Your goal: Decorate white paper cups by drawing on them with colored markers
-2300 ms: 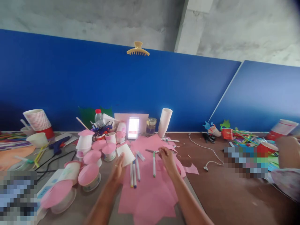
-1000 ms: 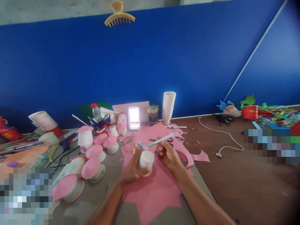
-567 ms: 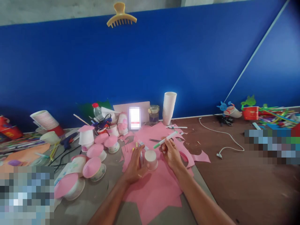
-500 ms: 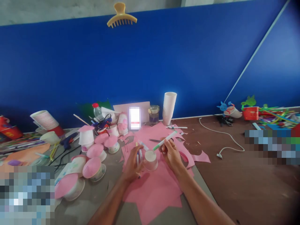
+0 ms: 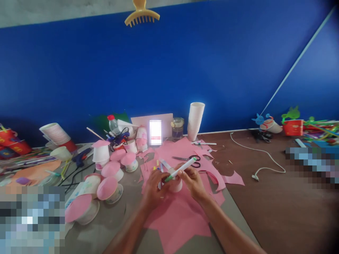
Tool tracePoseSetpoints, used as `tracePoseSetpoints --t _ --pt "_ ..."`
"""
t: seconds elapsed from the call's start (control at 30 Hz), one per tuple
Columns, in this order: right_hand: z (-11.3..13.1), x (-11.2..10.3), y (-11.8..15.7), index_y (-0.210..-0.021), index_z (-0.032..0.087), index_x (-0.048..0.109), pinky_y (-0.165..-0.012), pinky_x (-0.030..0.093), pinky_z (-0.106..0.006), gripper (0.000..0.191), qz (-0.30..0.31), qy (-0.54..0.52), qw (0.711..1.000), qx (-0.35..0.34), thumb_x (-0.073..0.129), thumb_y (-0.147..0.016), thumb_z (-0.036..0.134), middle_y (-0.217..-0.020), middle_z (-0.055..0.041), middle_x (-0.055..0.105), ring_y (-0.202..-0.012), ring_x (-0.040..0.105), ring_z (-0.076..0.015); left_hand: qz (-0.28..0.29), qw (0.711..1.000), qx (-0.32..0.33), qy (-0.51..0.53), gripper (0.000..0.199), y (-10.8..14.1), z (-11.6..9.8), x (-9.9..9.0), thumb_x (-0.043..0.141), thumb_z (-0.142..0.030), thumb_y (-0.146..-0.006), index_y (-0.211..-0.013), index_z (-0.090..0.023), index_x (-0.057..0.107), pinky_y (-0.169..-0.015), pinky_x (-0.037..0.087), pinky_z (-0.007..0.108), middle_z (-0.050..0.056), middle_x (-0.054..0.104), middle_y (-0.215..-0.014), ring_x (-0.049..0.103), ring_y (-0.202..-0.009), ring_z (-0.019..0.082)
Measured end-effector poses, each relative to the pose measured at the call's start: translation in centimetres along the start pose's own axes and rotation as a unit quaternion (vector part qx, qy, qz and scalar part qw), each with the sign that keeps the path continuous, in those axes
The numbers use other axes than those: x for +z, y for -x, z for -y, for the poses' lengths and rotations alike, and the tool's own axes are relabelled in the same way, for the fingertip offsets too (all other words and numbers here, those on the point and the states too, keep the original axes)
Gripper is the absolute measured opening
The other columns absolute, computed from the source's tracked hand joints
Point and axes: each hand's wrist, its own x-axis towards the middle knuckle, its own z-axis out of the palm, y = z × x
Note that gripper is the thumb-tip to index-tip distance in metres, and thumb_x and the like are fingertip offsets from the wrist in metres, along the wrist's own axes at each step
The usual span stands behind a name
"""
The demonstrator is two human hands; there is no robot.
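My right hand (image 5: 194, 181) is closed on a white marker (image 5: 184, 168) with green ends, held at a slant with its upper end to the right. My left hand (image 5: 156, 186) has its fingers closed at the marker's lower green end. Just beneath the marker a small white paper cup (image 5: 178, 186) sits upside down on pink paper (image 5: 174, 211), partly hidden by both hands. Several other markers (image 5: 158, 163) show behind the left hand. Black-handled scissors (image 5: 195, 162) lie on the pink paper beyond the right hand.
Several cups topped with pink paper (image 5: 108, 188) stand at left, near a glue gun (image 5: 82, 157) and its cord. Behind are a lit phone (image 5: 155, 132), a glass jar (image 5: 177, 128) and a tall cup stack (image 5: 196, 121). A white cable (image 5: 268, 155) runs across the brown table.
My right hand has tilted the marker, bringing its lower green end toward the left. The left fingers have closed in on that end, over the cup. The view has shifted slightly.
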Motion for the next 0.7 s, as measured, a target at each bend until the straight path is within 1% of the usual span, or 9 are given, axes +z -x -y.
tracePoseSetpoints --t 0.1,0.23,0.37,0.53,0.7 --pt "0.21 0.02 0.1 -0.08 0.02 0.069 -0.056 0.047 -0.026 0.034 0.022 0.02 1.0 -0.006 0.073 -0.079 0.054 -0.064 0.0003 0.061 -0.057 0.054 -0.013 -0.006 0.999 0.04 -0.025 0.015 -0.15 -0.19 -0.08 0.057 -0.029 -0.092 -0.094 -0.019 0.067 -0.07 0.046 0.032 0.003 0.062 -0.073 0.055 -0.073 0.019" --pt "0.32 0.09 0.06 -0.077 0.02 0.07 -0.059 0.047 -0.026 0.032 0.026 0.061 0.997 -0.05 0.074 -0.079 0.052 -0.073 -0.0015 0.063 -0.063 0.055 -0.0138 -0.009 0.996 0.07 -0.053 0.017 0.09 0.11 0.03 0.052 -0.025 -0.094 -0.096 -0.018 0.067 -0.072 0.048 0.033 0.004 0.064 -0.073 0.057 -0.074 0.019" --pt "0.28 0.22 0.07 -0.074 0.02 0.07 -0.066 0.048 -0.029 0.03 0.04 0.107 0.991 -0.074 0.069 -0.084 0.048 -0.073 -0.003 0.064 -0.069 0.058 -0.0164 0.014 0.996 0.058 -0.066 0.019 0.29 0.21 0.02 0.051 -0.028 -0.095 -0.1 -0.019 0.067 -0.071 0.049 0.032 0.006 0.068 -0.08 0.059 -0.077 0.02" --pt "0.21 0.27 0.19 -0.073 0.02 0.069 -0.073 0.049 -0.031 0.029 0.062 0.141 0.984 -0.084 0.065 -0.087 0.045 -0.079 -0.0046 0.065 -0.076 0.06 -0.0183 0.031 0.996 0.043 -0.07 0.025 0.38 0.23 0.05 0.045 -0.031 -0.098 -0.092 -0.019 0.066 -0.071 0.049 0.031 0.006 0.07 -0.082 0.061 -0.076 0.019" --pt "0.03 0.16 0.24 -0.075 0.02 0.068 -0.068 0.048 -0.029 0.03 0.065 0.124 0.988 -0.069 0.067 -0.085 0.048 -0.078 -0.0036 0.064 -0.071 0.058 -0.0166 0.065 0.995 0.015 -0.068 0.031 0.72 0.44 0.33 0.04 -0.036 -0.099 -0.092 -0.02 0.066 -0.069 0.047 0.032 0.006 0.069 -0.08 0.06 -0.076 0.02"
